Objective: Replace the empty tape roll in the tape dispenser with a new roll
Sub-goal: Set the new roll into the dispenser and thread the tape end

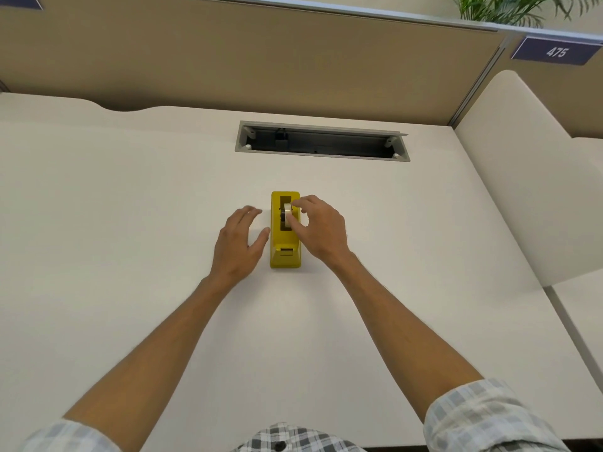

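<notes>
Pale desk (130, 207) carries a yellow tape dispenser (285, 256). Right hand (321, 228) pinches the tape roll (287, 216) in its cradle; left hand (239, 244), open and empty, should brace the base.

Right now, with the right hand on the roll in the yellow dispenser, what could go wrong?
1. The right hand pinches the tape roll by its edge only; it could seat crooked in the tape dispenser.
2. The left hand is open beside the dispenser, seemingly not gripping it, so the dispenser might slide on the smooth desk.
</notes>
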A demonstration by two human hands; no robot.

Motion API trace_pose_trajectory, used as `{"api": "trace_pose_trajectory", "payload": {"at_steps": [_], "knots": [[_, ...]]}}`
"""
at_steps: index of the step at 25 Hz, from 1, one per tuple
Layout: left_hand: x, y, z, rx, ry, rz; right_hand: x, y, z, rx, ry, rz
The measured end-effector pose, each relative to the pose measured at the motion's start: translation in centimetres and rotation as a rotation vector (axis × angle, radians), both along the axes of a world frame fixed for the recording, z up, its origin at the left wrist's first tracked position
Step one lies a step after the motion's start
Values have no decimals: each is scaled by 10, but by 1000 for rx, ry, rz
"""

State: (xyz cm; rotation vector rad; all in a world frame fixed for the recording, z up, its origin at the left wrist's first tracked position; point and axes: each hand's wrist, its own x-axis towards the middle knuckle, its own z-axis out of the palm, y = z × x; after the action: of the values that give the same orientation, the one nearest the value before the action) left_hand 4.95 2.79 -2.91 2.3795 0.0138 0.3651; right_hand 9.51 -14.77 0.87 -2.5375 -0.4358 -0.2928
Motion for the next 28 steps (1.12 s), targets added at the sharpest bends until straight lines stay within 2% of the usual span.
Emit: {"api": "trace_pose_trajectory", "payload": {"at_steps": [9, 13, 15, 21, 28], "knots": [[53, -10, 22, 301, 227, -239, 5, 1, -4, -38, -83, 5], [57, -10, 20, 259, 227, -243, 11, -3, -6, -208, -281, 91], [55, -12, 21, 219, 192, -230, 14, -4, -5, -242, -305, 126], [45, -16, 22, 135, 107, -196, 12, -3, -3, -146, -214, 46], [34, -20, 26, 9, 62, -165, 9, 2, -4, 54, 56, -72]]}}
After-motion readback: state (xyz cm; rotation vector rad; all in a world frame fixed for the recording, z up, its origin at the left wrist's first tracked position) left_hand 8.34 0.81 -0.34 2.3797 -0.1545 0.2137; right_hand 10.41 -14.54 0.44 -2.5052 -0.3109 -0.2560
